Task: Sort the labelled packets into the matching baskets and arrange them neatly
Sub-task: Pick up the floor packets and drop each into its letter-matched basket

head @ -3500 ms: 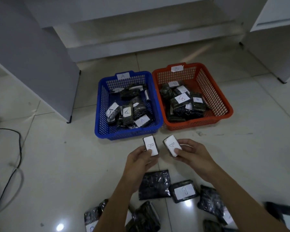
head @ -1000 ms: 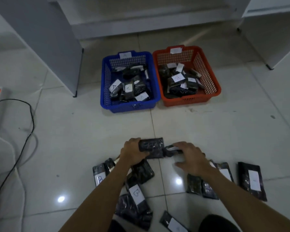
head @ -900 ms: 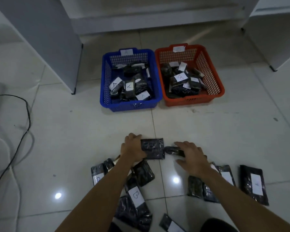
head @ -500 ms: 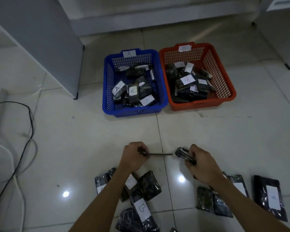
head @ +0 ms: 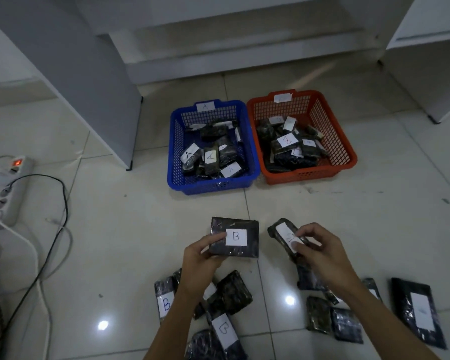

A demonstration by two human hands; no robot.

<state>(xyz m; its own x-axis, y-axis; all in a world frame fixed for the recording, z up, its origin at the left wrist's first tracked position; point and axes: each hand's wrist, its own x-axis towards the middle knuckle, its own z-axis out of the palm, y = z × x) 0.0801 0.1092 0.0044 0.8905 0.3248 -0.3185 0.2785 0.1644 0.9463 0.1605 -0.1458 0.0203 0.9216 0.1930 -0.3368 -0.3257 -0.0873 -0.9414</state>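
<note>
right hand (head: 312, 252) fingers (head: 300, 233) covering small packet (head: 286, 236) label, letter unreadable

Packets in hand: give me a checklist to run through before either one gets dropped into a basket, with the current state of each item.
1. Left hand grips its packet: ok.
2. Its label reads B: ok.
3. Right hand pinches the smaller packet: ok.
4. That label legible: cannot tell, fingers cover it.
5. Blue basket tagged A: ok.
6. Orange basket tag readable: not ok, blurred; packets inside show B.
</note>
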